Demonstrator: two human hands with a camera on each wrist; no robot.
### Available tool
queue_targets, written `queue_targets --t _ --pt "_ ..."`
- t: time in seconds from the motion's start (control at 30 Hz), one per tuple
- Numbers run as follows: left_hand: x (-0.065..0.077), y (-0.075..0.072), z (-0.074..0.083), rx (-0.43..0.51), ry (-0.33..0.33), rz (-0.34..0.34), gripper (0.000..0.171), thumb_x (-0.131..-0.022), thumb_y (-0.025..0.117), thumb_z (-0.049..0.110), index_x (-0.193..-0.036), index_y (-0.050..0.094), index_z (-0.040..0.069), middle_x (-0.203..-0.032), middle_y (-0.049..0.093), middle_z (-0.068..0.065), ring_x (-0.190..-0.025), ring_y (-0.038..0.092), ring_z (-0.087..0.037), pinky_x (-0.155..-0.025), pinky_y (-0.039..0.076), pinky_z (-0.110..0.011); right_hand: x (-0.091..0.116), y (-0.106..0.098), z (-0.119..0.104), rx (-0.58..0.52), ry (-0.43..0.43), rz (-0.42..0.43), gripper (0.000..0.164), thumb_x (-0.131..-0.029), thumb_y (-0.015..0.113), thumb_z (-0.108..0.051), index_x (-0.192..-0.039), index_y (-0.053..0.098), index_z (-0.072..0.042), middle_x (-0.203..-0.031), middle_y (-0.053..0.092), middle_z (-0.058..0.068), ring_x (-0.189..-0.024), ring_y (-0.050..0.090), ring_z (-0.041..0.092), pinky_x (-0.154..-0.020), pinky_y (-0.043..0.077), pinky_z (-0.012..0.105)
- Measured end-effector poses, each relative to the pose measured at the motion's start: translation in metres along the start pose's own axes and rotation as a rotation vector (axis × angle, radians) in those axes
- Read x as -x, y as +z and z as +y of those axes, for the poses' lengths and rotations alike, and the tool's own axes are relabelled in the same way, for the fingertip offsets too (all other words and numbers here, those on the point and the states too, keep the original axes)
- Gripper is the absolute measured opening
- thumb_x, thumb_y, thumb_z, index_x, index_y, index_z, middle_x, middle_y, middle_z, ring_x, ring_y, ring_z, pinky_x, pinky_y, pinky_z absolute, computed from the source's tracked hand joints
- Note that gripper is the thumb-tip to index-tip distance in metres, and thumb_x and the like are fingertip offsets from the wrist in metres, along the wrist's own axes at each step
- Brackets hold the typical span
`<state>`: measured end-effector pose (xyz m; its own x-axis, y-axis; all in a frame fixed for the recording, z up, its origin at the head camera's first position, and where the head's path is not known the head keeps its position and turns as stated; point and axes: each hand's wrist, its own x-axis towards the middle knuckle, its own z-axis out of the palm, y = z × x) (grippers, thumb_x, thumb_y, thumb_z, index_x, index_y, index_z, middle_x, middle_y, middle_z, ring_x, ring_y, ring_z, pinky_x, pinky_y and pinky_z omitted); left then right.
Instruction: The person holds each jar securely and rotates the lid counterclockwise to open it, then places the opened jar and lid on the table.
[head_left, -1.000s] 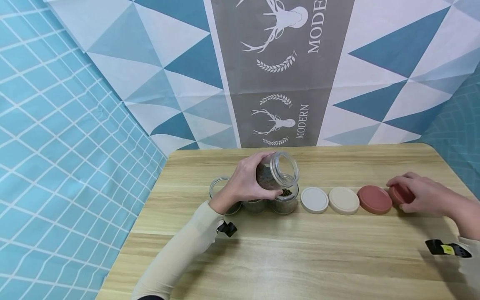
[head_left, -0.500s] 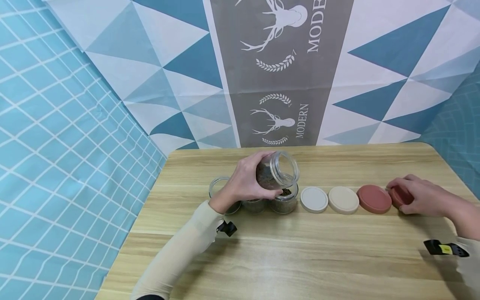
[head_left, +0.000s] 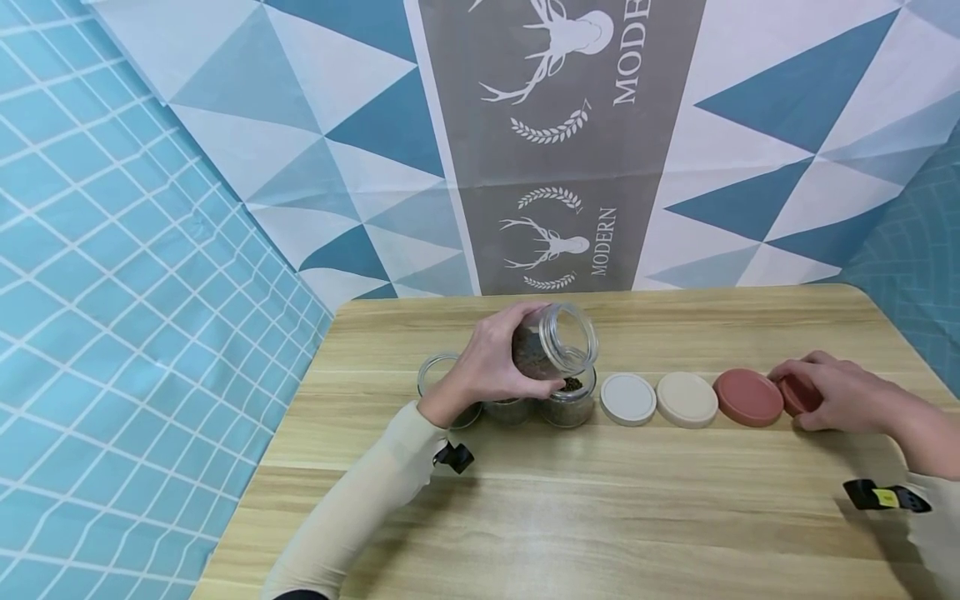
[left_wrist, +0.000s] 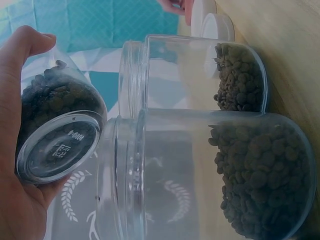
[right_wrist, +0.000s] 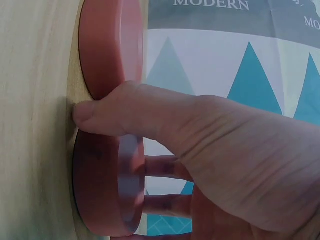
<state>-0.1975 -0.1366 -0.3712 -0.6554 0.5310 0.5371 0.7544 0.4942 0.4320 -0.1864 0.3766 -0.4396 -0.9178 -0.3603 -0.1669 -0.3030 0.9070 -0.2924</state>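
My left hand (head_left: pixel 498 354) grips a clear glass jar (left_wrist: pixel 60 105) by its side, thumb and fingers around it. The jar is lidless and tilted, its mouth facing right above the rightmost standing jar (head_left: pixel 567 410); dark pellets lie inside it. More dark pellets fill the lower part of the standing jars in the left wrist view. At the right end of the lid row, my right hand (head_left: pixel 847 392) holds a dark red lid (right_wrist: pixel 100 185) flat on the table. Its thumb lies at the near edge, where this lid meets another red lid (head_left: pixel 750 397).
Two more open jars, a middle one (head_left: pixel 507 413) and a left one (head_left: pixel 438 363), stand in the row, partly behind my left hand. A white lid (head_left: pixel 628 400) and a cream lid (head_left: pixel 687 400) continue the line on the wooden table (head_left: pixel 570 517). Patterned cloth (head_left: pixel 555 167) hangs behind.
My right hand has shifted slightly left at the end red lid. The left hand and its tilted jar stay in place.
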Motion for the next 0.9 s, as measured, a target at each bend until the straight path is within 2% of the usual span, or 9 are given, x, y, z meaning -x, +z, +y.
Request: queue_targets --t 0.17,0.63,0.9 --pt "0.0 -0.001 0.001 0.002 0.006 0.005 0.099 -0.067 0.102 0.036 -0.151 0.061 0.003 -0.137 0.078 -0.014 -0.121 0.079 -0.027 -0.107 0.066 -0.041 0.002 0.0 0.0 0.001 -0.003 0.002 0.073 -0.073 0.1 -0.017 -0.136 0.068 0.004 -0.122 0.061 0.037 -0.098 0.06 0.044 -0.069 0.051 0.038" --pt "-0.001 -0.006 0.003 0.013 -0.001 0.029 0.101 -0.066 0.104 0.034 -0.151 0.061 0.0 -0.137 0.078 -0.015 -0.119 0.079 -0.028 -0.106 0.066 -0.042 -0.001 0.002 -0.004 -0.022 0.021 -0.004 0.08 -0.07 0.102 -0.021 -0.136 0.065 0.004 -0.126 0.058 0.04 -0.101 0.058 0.048 -0.069 0.053 0.038" --pt "0.005 -0.014 -0.001 0.065 -0.027 0.033 0.099 -0.066 0.103 0.031 -0.151 0.062 0.001 -0.136 0.078 -0.016 -0.119 0.078 -0.03 -0.107 0.066 -0.044 0.001 0.002 -0.006 -0.037 0.038 -0.004 0.078 -0.07 0.101 -0.021 -0.135 0.065 0.002 -0.127 0.057 0.04 -0.102 0.055 0.05 -0.068 0.051 0.039"
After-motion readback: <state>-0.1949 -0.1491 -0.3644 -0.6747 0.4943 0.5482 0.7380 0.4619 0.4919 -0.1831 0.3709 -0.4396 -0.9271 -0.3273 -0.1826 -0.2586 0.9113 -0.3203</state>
